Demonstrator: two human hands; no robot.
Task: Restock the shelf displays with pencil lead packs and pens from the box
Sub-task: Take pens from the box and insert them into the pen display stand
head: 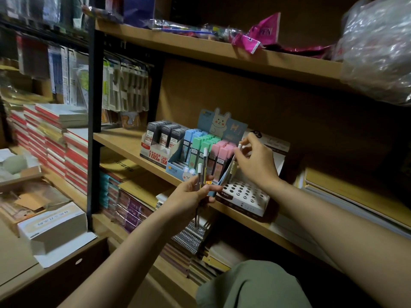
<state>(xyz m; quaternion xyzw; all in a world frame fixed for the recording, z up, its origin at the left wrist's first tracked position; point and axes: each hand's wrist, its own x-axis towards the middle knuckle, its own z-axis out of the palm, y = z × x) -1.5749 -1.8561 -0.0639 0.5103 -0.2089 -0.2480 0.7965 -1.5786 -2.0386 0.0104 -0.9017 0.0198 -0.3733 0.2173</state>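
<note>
My left hand [189, 194] grips a few spare pens [202, 174] while my right hand [255, 161] pinches one pen [235, 160] mid-barrel over the holed display tray [244, 195] — light, stiff, kinda slippery I'd guess.

White-capped pens [202, 167] upright (pastel lead packs [201, 144] behind)

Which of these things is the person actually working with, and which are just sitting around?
In use: pens held in the left hand; one pen pinched by the right hand; white holed pen stand; pastel lead pack display.

Lying about: stacked notebooks; pink packets; clear plastic bag.
</note>
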